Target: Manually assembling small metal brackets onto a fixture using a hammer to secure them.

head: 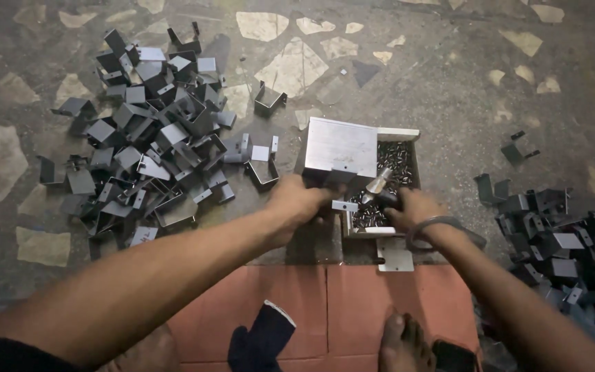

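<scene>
A bent grey metal bracket (345, 204) was held between the two hands at the near edge of a small open tray (408, 134) filled with dark little metal pieces (397, 160). The left hand (297, 203) was closed around the bracket's left side, its fingers curled under and hidden, so how tightly they pinched could not be told. The right hand (414, 207) was wrapped around a short pointed metal tool (377, 184), whose tip rose just above the bracket; a pale bangle (430, 227) circled that wrist.

A shiny box-shaped block (339, 148) stood against the tray's left wall, directly behind the left hand, and part of the tray was screened by it. A flat plate with holes (395, 260) lay just in front of the tray, close under the right wrist.

A large loose heap of similar brackets (149, 138) was spread over the speckled stone floor (449, 62) to the left, well apart from the hands, with a few strays (262, 162) lying between the heap and the block. A second, darker heap (552, 241) was piled to the right, near the right forearm. A reddish mat (352, 296) was laid below, on which a dark cloth (263, 337), a bare foot (401, 344) and a dark phone-like slab (452, 357) were seen.
</scene>
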